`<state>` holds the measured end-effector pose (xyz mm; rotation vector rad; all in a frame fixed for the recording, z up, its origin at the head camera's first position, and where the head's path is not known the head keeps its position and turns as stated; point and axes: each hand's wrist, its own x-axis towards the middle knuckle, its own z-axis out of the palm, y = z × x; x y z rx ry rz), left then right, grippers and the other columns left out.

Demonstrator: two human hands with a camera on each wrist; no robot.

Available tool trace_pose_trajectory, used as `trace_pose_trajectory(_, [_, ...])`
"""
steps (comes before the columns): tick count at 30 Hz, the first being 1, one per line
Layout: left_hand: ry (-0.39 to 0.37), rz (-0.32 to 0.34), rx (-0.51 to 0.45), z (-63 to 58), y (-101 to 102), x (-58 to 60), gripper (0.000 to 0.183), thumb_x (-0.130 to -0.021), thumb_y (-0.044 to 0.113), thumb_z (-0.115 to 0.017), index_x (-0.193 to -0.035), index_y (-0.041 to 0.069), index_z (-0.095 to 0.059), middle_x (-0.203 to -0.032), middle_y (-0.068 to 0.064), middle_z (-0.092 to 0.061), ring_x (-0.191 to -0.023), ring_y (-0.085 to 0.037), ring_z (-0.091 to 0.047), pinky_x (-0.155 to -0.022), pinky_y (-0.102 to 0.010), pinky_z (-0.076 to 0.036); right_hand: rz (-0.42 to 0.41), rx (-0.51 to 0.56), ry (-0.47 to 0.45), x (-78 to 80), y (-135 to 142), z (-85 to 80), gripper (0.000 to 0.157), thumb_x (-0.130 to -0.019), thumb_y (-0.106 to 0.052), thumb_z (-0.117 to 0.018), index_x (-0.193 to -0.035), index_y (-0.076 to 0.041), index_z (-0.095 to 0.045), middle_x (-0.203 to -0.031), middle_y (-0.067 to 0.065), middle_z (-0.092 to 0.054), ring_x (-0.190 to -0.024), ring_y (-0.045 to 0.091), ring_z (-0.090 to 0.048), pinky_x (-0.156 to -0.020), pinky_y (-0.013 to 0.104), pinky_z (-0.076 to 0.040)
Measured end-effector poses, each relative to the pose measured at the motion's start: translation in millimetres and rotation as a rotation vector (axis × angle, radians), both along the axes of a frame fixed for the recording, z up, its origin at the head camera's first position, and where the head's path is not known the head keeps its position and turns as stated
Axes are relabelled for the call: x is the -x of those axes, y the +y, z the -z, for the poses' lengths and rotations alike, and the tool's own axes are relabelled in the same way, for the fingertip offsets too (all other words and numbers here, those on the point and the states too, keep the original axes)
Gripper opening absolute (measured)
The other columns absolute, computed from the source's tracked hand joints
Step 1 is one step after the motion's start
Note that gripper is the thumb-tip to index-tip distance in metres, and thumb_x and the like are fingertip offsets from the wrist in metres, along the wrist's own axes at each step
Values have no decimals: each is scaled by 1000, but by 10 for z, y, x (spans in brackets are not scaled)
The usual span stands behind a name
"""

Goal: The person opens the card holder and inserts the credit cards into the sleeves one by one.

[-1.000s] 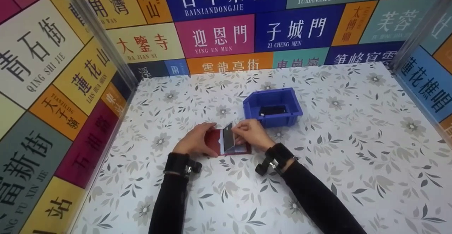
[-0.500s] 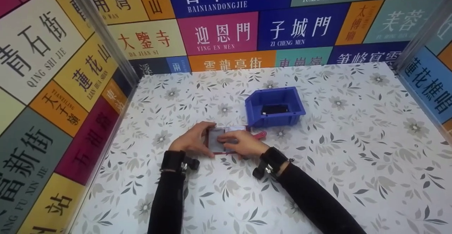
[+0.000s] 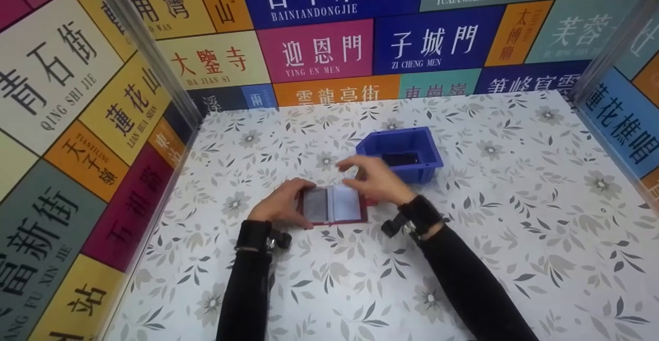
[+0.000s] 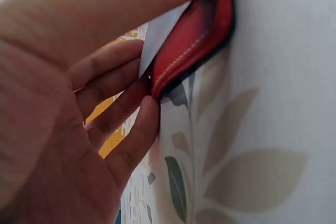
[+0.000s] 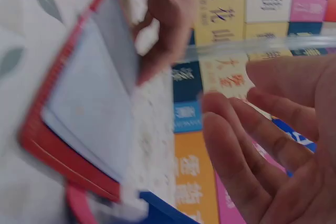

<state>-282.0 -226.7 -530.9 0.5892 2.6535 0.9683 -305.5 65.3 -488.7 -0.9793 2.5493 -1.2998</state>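
A red card holder (image 3: 363, 212) lies spread like a book on the table, its clear plastic sleeves (image 3: 344, 203) facing up. My left hand (image 3: 275, 204) holds its left edge, fingers at the far corner and thumb at the near one. In the left wrist view, fingertips meet the stitched red cover (image 4: 181, 59). My right hand (image 3: 378, 180) is raised over the holder's far right corner, fingers loosely bent with nothing between them. The right wrist view shows it apart from the pages (image 5: 86, 93). A pinkish-red strap (image 5: 79, 203) sticks out from the holder's right side.
Just behind my right hand stands a blue plastic bin (image 3: 435, 148), partly covered by that hand, with a dark flat object (image 3: 406, 158) inside. The table (image 3: 515, 217) has a leaf-patterned cover. Printed panels (image 3: 314, 52) close off the back and both sides.
A dark sleeve page my right hand was lifting has been turned over to the left and pressed flat. The right hand has since risen off the holder; the left stays at its edge.
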Motion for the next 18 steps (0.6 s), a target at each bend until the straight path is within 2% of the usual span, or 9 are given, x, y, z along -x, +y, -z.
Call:
trace_pose_trajectory(2, [-12,-15,7,-1,13,-5,101,-59,22,-102,-147,11,-54,-139,-5,-58,-127,-24,-53,-114,-41,-42,114,-9,53,144,211,-170,44,-91,-11,-77,-133,-7,-66,-125,15,-69,-95,28,-68,-85,44,-58])
trace_pose_trajectory(4, [-20,-25,12,2,15,-10,101,-59,22,-102,-147,12,-54,-140,-4,-58,-128,-24,-52,-114,-41,-42,211,-79,81,319,420,-264,43,-88,-11,-80,-129,-5,-68,-121,18,-69,-104,31,-65,-94,47,-54])
trace_pose_trajectory(7, [-30,-40,8,2,2,-26,101,-58,20,-103,-146,14,-54,-139,-4,-58,-127,-24,-53,-114,-40,-42,282,-249,65,568,659,-275,43,-83,-12,-84,-122,-2,-68,-116,19,-70,-107,35,-65,-99,51,-51])
trace_pose_trajectory(11, [-40,-50,-1,1,-9,-41,101,-58,19,-103,-146,14,-54,-140,-4,-58,-128,-24,-52,-114,-42,-42,286,-418,24,759,753,-156,44,-80,-17,-87,-117,1,-70,-111,21,-72,-105,38,-67,-97,54,-52])
trace_pose_trajectory(15, [-37,-48,4,1,-1,-30,101,-57,22,-102,-147,16,-54,-141,-3,-57,-131,-24,-51,-117,-43,-40,244,-506,-42,825,710,-81,52,-76,-19,-90,-120,0,-71,-114,22,-72,-107,40,-66,-97,56,-52])
trace_pose_trajectory(18, [-36,-48,11,-13,-3,-23,102,-57,23,-102,-147,18,-54,-142,-2,-56,-133,-24,-50,-118,-42,-38,226,-565,-57,860,669,-72,48,-77,-13,-87,-121,0,-72,-119,24,-72,-111,42,-66,-100,57,-52])
